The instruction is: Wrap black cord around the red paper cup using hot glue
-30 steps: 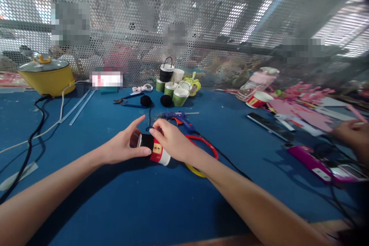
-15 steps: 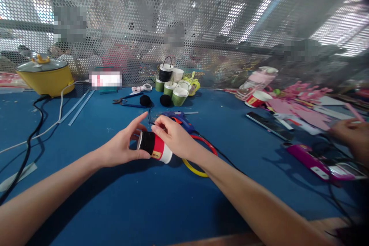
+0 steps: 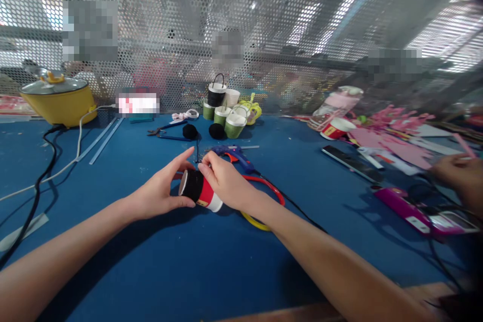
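A paper cup (image 3: 207,195), red and white with a black-wrapped band near its rim, lies on its side between my hands. My left hand (image 3: 164,188) holds it at the rim end, thumb below and fingers behind. With thumb and fingers pinched, my right hand (image 3: 222,176) is at the upper side of the cup, on a black yarn (image 3: 196,150) that runs up toward two black yarn balls (image 3: 190,132). Behind my right hand lies a blue glue gun (image 3: 241,157).
Wrapped cups (image 3: 235,125) and pliers (image 3: 166,133) are at the back. A yellow pot (image 3: 60,103) stands far left. To the right are a phone (image 3: 350,163), a purple device (image 3: 405,209), pink cutouts (image 3: 390,146) and another person's hand (image 3: 458,176).
The cup has turned a little in my hands, and its printed label shows less. My right hand has shifted slightly.
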Demonstrator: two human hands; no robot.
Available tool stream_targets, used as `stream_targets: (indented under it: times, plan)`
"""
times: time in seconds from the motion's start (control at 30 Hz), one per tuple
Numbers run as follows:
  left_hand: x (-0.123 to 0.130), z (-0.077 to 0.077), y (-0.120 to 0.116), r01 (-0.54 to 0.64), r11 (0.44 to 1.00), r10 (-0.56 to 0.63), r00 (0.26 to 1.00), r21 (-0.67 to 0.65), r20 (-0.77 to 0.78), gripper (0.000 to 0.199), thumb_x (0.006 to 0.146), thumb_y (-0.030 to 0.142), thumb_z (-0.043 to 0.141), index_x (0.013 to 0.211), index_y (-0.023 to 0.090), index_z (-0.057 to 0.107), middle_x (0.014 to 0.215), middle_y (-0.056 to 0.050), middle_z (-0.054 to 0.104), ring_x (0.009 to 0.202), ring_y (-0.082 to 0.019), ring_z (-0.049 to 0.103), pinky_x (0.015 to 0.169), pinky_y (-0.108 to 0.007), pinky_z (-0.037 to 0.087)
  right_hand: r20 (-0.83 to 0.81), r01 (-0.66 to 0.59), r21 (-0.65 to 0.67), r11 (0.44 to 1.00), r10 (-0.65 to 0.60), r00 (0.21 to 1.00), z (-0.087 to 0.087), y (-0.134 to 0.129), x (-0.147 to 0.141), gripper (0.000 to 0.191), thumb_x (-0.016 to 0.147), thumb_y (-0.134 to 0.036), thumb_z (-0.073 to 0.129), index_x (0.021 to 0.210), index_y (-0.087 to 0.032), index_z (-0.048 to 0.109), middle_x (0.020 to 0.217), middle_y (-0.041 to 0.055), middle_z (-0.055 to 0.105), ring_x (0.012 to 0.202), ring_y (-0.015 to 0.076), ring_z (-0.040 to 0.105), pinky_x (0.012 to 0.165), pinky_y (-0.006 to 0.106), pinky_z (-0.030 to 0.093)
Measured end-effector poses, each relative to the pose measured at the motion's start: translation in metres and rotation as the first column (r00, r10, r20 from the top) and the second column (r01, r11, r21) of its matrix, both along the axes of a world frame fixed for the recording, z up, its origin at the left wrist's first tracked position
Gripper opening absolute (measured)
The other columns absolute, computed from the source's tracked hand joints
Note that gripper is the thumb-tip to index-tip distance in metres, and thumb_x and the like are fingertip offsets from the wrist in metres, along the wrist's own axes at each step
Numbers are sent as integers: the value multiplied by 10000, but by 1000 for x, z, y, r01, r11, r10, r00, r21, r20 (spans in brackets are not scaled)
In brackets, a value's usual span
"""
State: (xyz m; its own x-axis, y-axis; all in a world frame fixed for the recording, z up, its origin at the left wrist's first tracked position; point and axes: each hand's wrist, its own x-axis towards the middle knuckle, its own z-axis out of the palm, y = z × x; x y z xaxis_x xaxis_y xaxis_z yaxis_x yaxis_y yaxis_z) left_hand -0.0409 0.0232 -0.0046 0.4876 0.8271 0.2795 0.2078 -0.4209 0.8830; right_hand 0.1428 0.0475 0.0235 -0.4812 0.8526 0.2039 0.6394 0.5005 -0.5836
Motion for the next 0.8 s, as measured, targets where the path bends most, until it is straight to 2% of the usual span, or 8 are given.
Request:
stream_targets:
  times: [0.1, 0.2, 0.37, 0.5, 0.57, 0.67, 0.8]
  plan:
    - [1, 2, 1, -73, 987, 70, 997, -145, -21, 1021, 640, 341, 745, 1427, 218, 107, 1134, -99, 512, 1077, -270, 520, 966, -486, 404, 23, 8, 51, 999, -9, 1000, -3, -2, -2, 152, 906, -257, 358, 760, -218, 347, 749, 14, 497, 679, 157, 479, 631, 299, 362]
    - [2, 6, 0, -134, 952, 122, 991, -275, -60, 1023, 648, 392, 713, 1428, 196, 82, 1011, -72, 535, 918, -233, 568, 837, -440, 470, 57, 22, 105, 994, -28, 998, -4, -7, -4, 135, 899, -241, 354, 766, -215, 350, 787, 32, 502, 686, 164, 483, 629, 303, 362]
    - [6, 6, -2, -173, 935, 159, 985, -309, -69, 944, 663, 362, 678, 1413, 200, 126, 877, -9, 516, 776, -171, 548, 742, -358, 466, 117, 30, 148, 989, -48, 992, -3, -15, -9, 121, 895, -236, 351, 783, -206, 387, 787, 37, 499, 645, 158, 473, 570, 285, 335]
    - [7, 4, -3, -170, 931, 162, 985, -322, -51, 954, 655, 341, 672, 1413, 196, 112, 911, -19, 527, 785, -170, 545, 766, -366, 452, 50, 8, 150, 989, -16, 999, -3, -14, -9, 140, 882, -237, 370, 750, -203, 402, 752, 21, 486, 620, 139, 444, 574, 281, 335]
    - [8, 4, -3, -174, 937, 166, 985, -304, -52, 967, 647, 328, 675, 1416, 200, 105, 955, -37, 531, 800, -179, 550, 779, -379, 451, -47, 5, 105, 995, 0, 999, -3, -9, -7, 149, 865, -241, 401, 722, -201, 416, 730, 8, 491, 635, 133, 452, 600, 278, 355]
    - [10, 6, -6, -170, 946, 163, 985, -276, -49, 1001, 630, 296, 683, 1421, 203, 77, 1009, -57, 522, 825, -194, 557, 799, -398, 454, -225, 21, -51, 998, -32, 974, 2, 5, -5, 143, 828, -253, 466, 699, -190, 461, 678, -14, 509, 633, 120, 468, 612, 264, 375]
    - [13, 8, -10, -201, 944, 192, 979, -262, -63, 956, 612, 260, 686, 1391, 165, 140, 1020, -69, 508, 839, -207, 558, 814, -411, 459, -380, 37, -293, 955, -151, 913, 18, 28, -10, 150, 811, -249, 496, 679, -177, 488, 549, -50, 483, 492, 83, 424, 488, 220, 340]
